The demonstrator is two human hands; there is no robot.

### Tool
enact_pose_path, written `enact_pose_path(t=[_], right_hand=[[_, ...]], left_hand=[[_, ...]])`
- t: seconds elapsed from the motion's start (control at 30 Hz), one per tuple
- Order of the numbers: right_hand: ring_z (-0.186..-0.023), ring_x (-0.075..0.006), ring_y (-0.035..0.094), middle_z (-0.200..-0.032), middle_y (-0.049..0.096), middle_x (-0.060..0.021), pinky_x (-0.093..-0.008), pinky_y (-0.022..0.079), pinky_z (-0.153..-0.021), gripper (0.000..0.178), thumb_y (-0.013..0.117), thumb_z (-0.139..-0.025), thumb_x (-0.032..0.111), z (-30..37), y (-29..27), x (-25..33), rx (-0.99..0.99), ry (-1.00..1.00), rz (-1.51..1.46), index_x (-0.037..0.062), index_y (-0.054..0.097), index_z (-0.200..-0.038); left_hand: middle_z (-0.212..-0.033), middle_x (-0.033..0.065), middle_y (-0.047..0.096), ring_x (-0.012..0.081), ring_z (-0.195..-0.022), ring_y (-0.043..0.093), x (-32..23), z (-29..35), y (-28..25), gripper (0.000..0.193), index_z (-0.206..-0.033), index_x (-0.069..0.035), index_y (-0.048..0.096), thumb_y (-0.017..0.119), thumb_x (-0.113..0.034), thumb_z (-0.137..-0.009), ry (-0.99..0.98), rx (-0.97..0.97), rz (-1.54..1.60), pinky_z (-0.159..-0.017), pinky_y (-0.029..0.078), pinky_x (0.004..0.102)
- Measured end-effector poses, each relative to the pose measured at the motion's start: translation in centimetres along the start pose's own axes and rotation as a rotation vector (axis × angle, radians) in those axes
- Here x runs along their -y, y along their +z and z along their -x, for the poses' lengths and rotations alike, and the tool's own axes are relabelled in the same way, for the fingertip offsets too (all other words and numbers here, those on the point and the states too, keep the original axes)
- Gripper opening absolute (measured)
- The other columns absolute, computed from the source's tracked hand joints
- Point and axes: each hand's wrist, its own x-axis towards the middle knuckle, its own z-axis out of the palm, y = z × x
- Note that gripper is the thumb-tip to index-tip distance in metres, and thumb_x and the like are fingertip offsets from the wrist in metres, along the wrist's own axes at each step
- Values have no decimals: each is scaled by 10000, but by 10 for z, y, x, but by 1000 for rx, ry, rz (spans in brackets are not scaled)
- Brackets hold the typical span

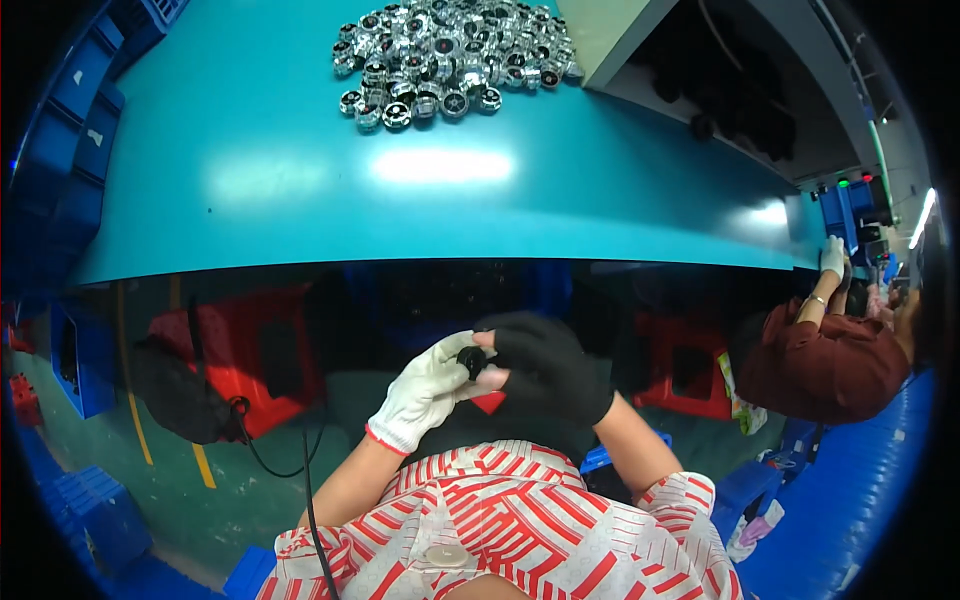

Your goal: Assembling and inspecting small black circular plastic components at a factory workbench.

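Observation:
My left hand (418,390), in a white knit glove with a red cuff edge, is closed around a small black round part (470,362). Bare fingertips of my right hand (550,372), which wears a black fingerless glove, pinch the same part from the other side. Both hands are in front of my body, below the near edge of the table. What the far side of the part looks like is hidden by the fingers. A heap of shiny silver round pieces with dark centres (445,60) lies on the turquoise table (300,200), well beyond my hands.
Blue crates (80,120) stand along the left. Red stools (250,350) are below the table on both sides, one with a dark bag (180,390). A black cable (310,490) hangs by my left arm. At the right, another person (830,360) works at the table.

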Motion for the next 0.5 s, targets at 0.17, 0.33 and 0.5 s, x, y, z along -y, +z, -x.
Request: enact_pose_path(t=[0.17,0.33,0.5], right_hand=[[-750,-281,639,-897,647,-133,-343,493,-653,188,680,-789,122,-77,-48,3,-357,-197,216,54,657,-963],[-757,-300,608,-950,624,-101,-371,483,-656,291,660,-786,97,-156,-70,-30,-494,-229,371,151,630,-1070],[-852,-309,610,-980,606,-100,-385,492,-708,305,693,-746,116,-190,-76,-41,-427,-184,576,139,626,-1043]], left_hand=[[-1145,140,564,275,-1039,615,-1,-3,-10,431,-1210,-1,523,634,59,-798,70,-13,14,-888,546,395],[-1124,143,567,270,-1013,627,-4,-2,-12,401,-1201,-1,530,602,82,-815,75,2,73,-869,561,379],[-1125,150,577,278,-1016,627,-5,1,-22,379,-1197,3,532,588,77,-829,79,53,127,-866,562,381]])
